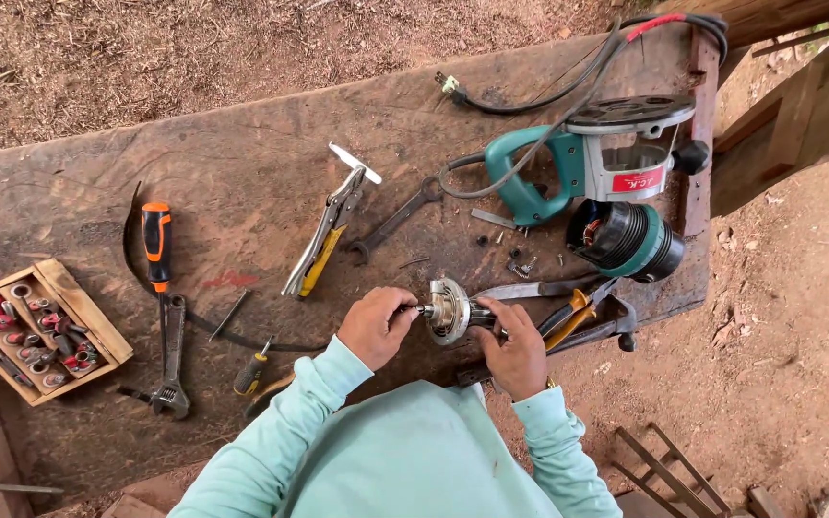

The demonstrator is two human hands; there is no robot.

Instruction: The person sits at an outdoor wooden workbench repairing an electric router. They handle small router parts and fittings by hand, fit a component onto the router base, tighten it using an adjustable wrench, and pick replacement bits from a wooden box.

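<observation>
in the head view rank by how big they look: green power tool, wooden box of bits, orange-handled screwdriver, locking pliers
Largest to smallest, as they look:
1. green power tool
2. wooden box
3. and 4. locking pliers and orange-handled screwdriver: similar length, so I won't rank them.

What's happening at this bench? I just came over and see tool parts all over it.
A person holds a metal motor part with a fan disc over a worn wooden bench. The right hand grips its body and the left hand pinches the shaft end. Behind it lie an opened teal power tool and its separated motor housing, with small screws, locking pliers and a wrench nearby.
</observation>
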